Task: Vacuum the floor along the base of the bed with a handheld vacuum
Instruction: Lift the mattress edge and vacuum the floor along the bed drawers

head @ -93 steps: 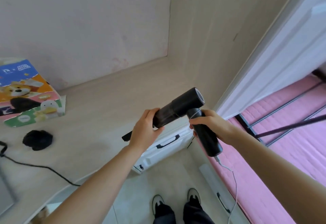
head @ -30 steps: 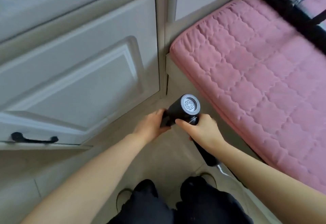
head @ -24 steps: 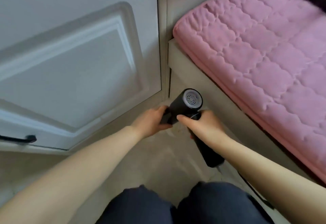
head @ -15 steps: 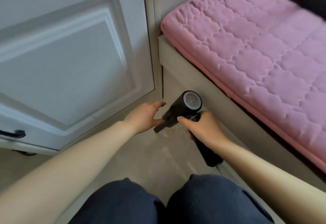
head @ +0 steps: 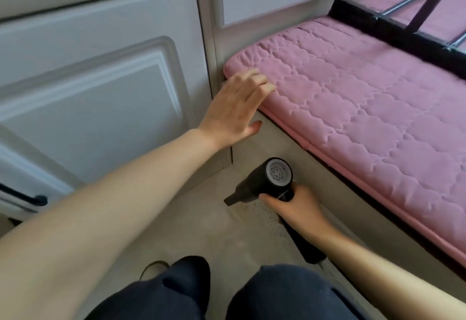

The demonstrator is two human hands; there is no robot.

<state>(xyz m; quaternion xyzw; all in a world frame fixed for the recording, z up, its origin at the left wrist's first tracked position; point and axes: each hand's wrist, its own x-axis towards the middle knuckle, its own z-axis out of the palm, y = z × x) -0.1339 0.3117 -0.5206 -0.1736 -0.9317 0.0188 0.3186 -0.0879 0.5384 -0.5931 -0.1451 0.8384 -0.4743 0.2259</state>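
My right hand [head: 297,210] grips the handle of a black handheld vacuum [head: 262,184]. Its round grey rear vent faces up towards me, and its narrow nozzle points left and down, just above the beige floor [head: 201,221] beside the bed base [head: 325,191]. Small specks lie on the floor just under the nozzle. My left hand [head: 238,107] is raised with fingers spread, its fingertips at the corner of the pink quilted mattress [head: 365,97]. It holds nothing.
A white panelled cabinet door [head: 100,87] with a black handle [head: 25,196] stands on the left, close to the bed corner. A black metal frame [head: 393,32] lies across the mattress at the far right. My knees [head: 227,292] fill the bottom of the view.
My left hand let go of the vacuum's nozzle and rose to the mattress corner. The vacuum, now in my right hand alone, dropped lower towards the floor by the bed base.
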